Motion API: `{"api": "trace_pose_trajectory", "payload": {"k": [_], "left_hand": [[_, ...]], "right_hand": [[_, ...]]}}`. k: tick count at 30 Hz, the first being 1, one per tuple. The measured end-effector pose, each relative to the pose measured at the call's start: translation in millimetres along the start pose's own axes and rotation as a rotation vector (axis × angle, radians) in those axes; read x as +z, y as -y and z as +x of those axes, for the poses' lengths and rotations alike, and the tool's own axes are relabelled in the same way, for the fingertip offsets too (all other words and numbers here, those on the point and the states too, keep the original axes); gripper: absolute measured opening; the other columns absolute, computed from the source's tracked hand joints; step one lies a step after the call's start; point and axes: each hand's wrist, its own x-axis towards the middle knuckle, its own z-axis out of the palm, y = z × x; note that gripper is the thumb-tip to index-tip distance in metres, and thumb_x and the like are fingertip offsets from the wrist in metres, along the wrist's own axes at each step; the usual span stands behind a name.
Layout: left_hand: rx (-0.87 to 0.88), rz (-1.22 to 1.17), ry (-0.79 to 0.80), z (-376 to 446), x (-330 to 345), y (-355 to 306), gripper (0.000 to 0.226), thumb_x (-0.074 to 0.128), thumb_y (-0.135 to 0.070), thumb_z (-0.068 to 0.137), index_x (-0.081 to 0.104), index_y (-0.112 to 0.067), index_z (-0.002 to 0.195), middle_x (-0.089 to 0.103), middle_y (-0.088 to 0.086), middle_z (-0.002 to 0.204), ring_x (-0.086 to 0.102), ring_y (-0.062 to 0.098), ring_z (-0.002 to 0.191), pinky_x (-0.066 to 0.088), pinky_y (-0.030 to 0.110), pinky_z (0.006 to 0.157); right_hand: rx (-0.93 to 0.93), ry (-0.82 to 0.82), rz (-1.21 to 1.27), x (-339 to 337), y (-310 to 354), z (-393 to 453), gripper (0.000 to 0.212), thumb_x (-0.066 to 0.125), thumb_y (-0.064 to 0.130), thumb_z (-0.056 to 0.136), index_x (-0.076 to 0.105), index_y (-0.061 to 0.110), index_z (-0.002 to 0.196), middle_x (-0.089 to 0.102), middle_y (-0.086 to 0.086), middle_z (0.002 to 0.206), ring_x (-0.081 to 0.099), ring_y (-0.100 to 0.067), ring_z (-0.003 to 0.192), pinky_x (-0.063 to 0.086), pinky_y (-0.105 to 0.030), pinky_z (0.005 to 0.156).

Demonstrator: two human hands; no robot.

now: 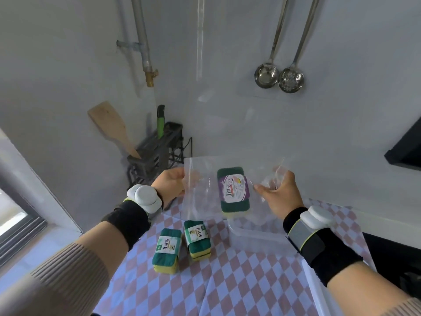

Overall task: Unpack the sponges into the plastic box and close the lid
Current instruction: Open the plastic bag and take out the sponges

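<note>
Currently left hand (172,187) and right hand (279,192) each pinch an edge of the clear bag (205,197); tip its mouth over the plastic box (257,239) so the last sponge pack (234,190) slides out.

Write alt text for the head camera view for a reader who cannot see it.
Two hands, left hand and right hand, hold up a clear plastic bag with one green sponge pack inside, above a clear plastic box. Two more sponge packs lie on the checkered cloth below.
</note>
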Motion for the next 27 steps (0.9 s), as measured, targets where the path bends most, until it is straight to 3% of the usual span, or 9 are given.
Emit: {"api": "trace_pose_trajectory", "payload": {"k": [4, 6, 9, 13, 15, 18, 21, 23, 27], "left_hand": [[-0.009, -0.026, 0.05, -3, 24, -19, 0.021, 0.063, -0.02, 0.093, 0.068, -0.012, 0.112, 0.071, 0.006, 0.101, 0.069, 0.02, 0.09, 0.057, 0.034, 0.085], [-0.021, -0.07, 0.048, -6, 35, -25, 0.01, 0.059, -0.011, 0.095, 0.068, -0.015, 0.097, 0.069, 0.008, 0.1, 0.067, 0.023, 0.091, 0.055, 0.039, 0.09], [0.008, -0.079, 0.071, -6, 47, -32, 0.026, 0.055, -0.001, 0.095, 0.059, -0.024, 0.082, 0.065, 0.001, 0.089, 0.064, 0.022, 0.089, 0.051, 0.045, 0.097], [0.014, -0.056, 0.126, -7, 56, -33, 0.018, 0.057, -0.006, 0.094, 0.064, -0.021, 0.085, 0.069, 0.008, 0.098, 0.066, 0.026, 0.094, 0.053, 0.049, 0.096], [0.006, -0.129, 0.176, -7, 60, -30, 0.005, 0.063, -0.013, 0.091, 0.066, -0.012, 0.093, 0.067, 0.011, 0.1, 0.064, 0.031, 0.101, 0.051, 0.052, 0.099], [0.001, -0.303, 0.315, -9, 69, -30, 0.051, 0.07, -0.025, 0.083, 0.057, 0.0, 0.126, 0.062, 0.024, 0.12, 0.06, 0.036, 0.115, 0.045, 0.056, 0.104], [0.015, -0.319, 0.329, -12, 75, -32, 0.039, 0.065, -0.018, 0.092, 0.057, -0.011, 0.13, 0.066, 0.016, 0.126, 0.063, 0.033, 0.117, 0.048, 0.049, 0.101], [-0.022, -0.324, 0.31, -9, 77, -29, 0.031, 0.061, -0.01, 0.094, 0.06, -0.007, 0.125, 0.066, 0.019, 0.123, 0.065, 0.034, 0.113, 0.05, 0.049, 0.1], [0.019, -0.297, 0.271, -8, 76, -31, 0.025, 0.06, 0.001, 0.091, 0.066, -0.012, 0.111, 0.073, 0.009, 0.091, 0.072, 0.024, 0.081, 0.058, 0.042, 0.077]], "right_hand": [[-0.037, 0.008, 0.068, -6, 9, -3, 0.061, 0.079, 0.014, 0.08, 0.034, 0.021, 0.12, 0.05, 0.015, 0.099, 0.054, 0.004, 0.088, 0.046, -0.014, 0.07], [-0.048, 0.032, 0.091, -5, 10, -4, 0.067, 0.081, 0.014, 0.078, 0.031, 0.024, 0.122, 0.047, 0.018, 0.106, 0.055, 0.0, 0.092, 0.049, -0.018, 0.081], [-0.069, 0.075, 0.131, -8, 9, -4, 0.082, 0.08, 0.006, 0.078, 0.024, 0.026, 0.135, 0.036, 0.014, 0.126, 0.054, -0.007, 0.109, 0.049, -0.024, 0.094], [-0.105, 0.071, 0.146, -14, 8, -2, 0.093, 0.077, -0.003, 0.077, 0.02, 0.044, 0.134, 0.05, 0.002, 0.116, 0.069, -0.016, 0.096, 0.057, -0.04, 0.091], [-0.107, 0.066, 0.13, -13, 10, -2, 0.093, 0.077, -0.004, 0.077, 0.022, 0.042, 0.135, 0.053, -0.008, 0.114, 0.07, -0.018, 0.094, 0.059, -0.045, 0.088], [-0.123, 0.074, 0.169, -17, 14, -4, 0.088, 0.064, -0.017, 0.081, 0.021, 0.03, 0.141, 0.052, -0.018, 0.119, 0.07, -0.008, 0.084, 0.062, -0.03, 0.071], [-0.13, 0.097, 0.196, -21, 17, -9, 0.081, 0.048, -0.023, 0.086, 0.02, 0.028, 0.142, 0.052, -0.016, 0.117, 0.073, -0.014, 0.078, 0.058, -0.021, 0.065], [-0.119, 0.099, 0.203, -21, 15, -11, 0.076, 0.043, -0.023, 0.088, 0.021, 0.029, 0.139, 0.057, -0.013, 0.114, 0.075, -0.016, 0.073, 0.06, -0.024, 0.068], [-0.073, 0.059, 0.164, -23, 10, -8, 0.057, 0.049, -0.013, 0.091, 0.031, 0.026, 0.129, 0.069, -0.005, 0.11, 0.076, -0.022, 0.081, 0.06, -0.044, 0.085]]}}
